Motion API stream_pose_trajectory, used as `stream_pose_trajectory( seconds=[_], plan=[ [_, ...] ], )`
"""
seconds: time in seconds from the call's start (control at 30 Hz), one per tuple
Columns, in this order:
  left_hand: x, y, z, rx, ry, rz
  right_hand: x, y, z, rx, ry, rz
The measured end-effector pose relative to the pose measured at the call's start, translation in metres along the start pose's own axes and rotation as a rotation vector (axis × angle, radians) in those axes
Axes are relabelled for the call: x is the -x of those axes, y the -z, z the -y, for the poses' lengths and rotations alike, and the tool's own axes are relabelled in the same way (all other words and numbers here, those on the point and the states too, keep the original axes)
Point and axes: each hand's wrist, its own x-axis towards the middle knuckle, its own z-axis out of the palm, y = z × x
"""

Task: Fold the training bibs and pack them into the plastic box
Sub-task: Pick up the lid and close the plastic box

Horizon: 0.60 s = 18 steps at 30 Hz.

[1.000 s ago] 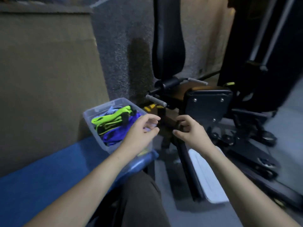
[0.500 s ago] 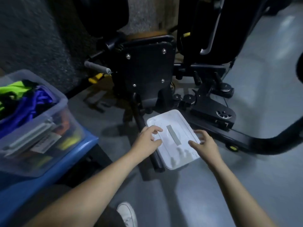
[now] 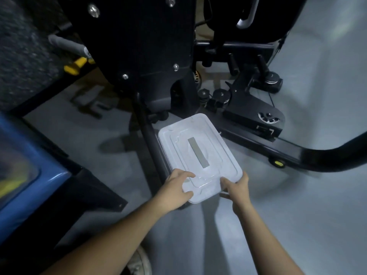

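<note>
A white plastic lid with a grey strip down its middle lies low over the grey floor, against a black machine leg. My left hand grips the lid's near left corner, fingers on top and thumb along the edge. My right hand holds the near right corner with fingers curled round the rim. The clear plastic box with yellow fabric inside shows only as a blurred corner at the far left, on a blue bench.
A black gym machine stands right behind the lid, its base bar running off to the right. A yellow knob and grey handle stick out at upper left. My shoe is at the bottom.
My view has swung from the box down to the floor. Both hands went from near the box to the white lid and now hold its near corners.
</note>
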Motion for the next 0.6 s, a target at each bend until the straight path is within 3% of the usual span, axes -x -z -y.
stream_pose_trajectory(
  seconds=[0.3, 0.6],
  plan=[
    [0.017, 0.017, -0.002, -0.049, 0.015, -0.061, 0.02, 0.011, 0.011, -0.266, 0.084, 0.007],
    [0.066, 0.054, -0.042, -0.097, -0.034, -0.255, 0.077, 0.09, 0.039, -0.382, 0.178, 0.254]
  ],
)
